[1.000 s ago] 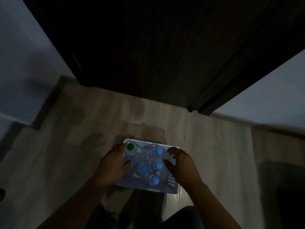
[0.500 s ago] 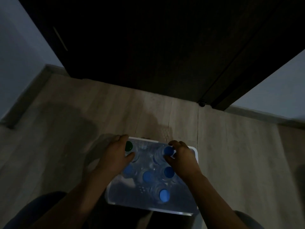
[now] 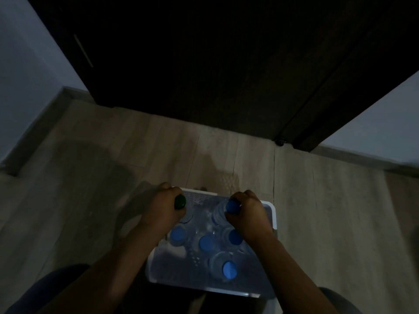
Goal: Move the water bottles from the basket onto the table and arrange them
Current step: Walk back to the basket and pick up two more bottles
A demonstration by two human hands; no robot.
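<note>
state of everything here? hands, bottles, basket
left hand: grips the green-capped bottle near its top
right hand: grips a blue-capped bottle near its top
four other bottles: upright, blue caps on, untouched
basket: holds all six bottles

The floor (image 3: 328, 211) is pale wood-look planking, its seams running from the top of the frame toward the bottom. A white perforated basket (image 3: 271, 207) stands on it at lower centre, with a broad shadow spread over the planks to its left. A small dark doorstop (image 3: 280, 142) sits on the floor at upper right, at the foot of the dark door (image 3: 204, 64). Grey skirting (image 3: 34, 132) borders the floor at the left.
</note>
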